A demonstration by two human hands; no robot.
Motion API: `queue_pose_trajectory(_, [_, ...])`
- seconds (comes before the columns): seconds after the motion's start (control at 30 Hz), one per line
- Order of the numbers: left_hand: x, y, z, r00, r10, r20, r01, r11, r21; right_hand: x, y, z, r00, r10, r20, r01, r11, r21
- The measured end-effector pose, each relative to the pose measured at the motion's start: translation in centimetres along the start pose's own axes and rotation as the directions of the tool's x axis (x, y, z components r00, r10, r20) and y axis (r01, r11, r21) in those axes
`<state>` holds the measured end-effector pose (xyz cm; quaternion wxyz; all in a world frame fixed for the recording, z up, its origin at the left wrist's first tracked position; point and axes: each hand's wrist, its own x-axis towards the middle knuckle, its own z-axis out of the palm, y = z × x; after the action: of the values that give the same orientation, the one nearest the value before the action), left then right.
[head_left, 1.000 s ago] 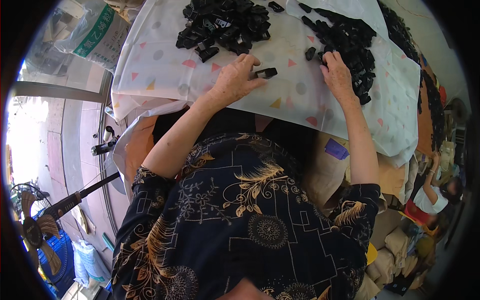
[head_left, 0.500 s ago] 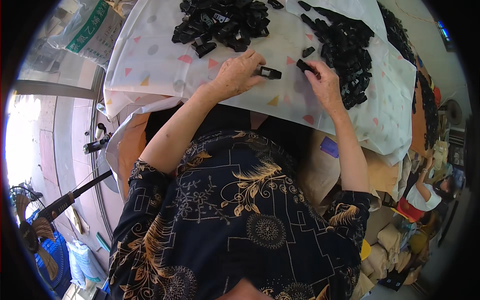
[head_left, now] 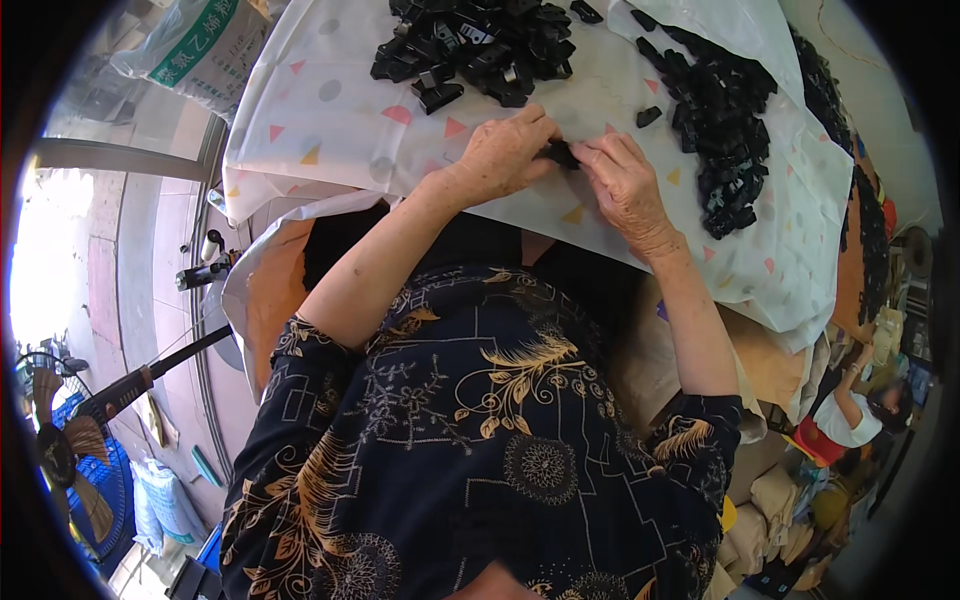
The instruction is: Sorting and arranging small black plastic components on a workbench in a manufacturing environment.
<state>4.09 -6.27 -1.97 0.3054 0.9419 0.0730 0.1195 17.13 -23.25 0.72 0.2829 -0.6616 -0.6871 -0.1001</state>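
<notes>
My left hand (head_left: 505, 152) and my right hand (head_left: 622, 185) meet over the near part of the table. Between their fingertips is a small black plastic part (head_left: 560, 153), mostly covered by the fingers. Both hands are closed on it; whether it is one piece or two pressed together cannot be seen. Beyond my left hand lies a heap of black plastic parts (head_left: 475, 50), some with a metal-looking piece in them. To the right of my right hand stretches a second pile of black parts (head_left: 715, 130). One loose black piece (head_left: 648, 116) lies apart, left of that pile.
A pale plastic sheet (head_left: 330, 130) with coloured shapes covers the table. A printed sack (head_left: 200, 55) stands at the far left, and a fan (head_left: 80, 445) at the lower left. Another person (head_left: 845, 410) sits to the right, near heaped cloth or bags.
My right hand has moved left with its black piece to meet my left hand, where the other black piece was. The whole view has shifted slightly.
</notes>
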Motion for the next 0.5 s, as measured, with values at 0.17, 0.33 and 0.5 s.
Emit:
queue_pose_trajectory(0.17, [0.0, 0.1, 0.1, 1.0, -0.013, 0.007, 0.013, 1.0, 0.024, -0.4, 1.0, 0.4, 0.999, -0.03, 0.02, 0.03, 0.999, -0.019])
queue_pose_trajectory(0.33, [0.0, 0.2, 0.0, 0.999, 0.037, -0.02, -0.037, 0.999, 0.029, -1.5, -0.2, 1.1, 1.0, 0.001, 0.014, 0.002, 0.981, -0.195])
queue_pose_trajectory(0.5, [-0.4, -1.4, -1.7, 0.983, 0.036, -0.181, -0.033, 0.999, 0.023, -2.0, 2.0, 0.5, 0.999, 0.046, -0.011, -0.045, 0.999, 0.009])
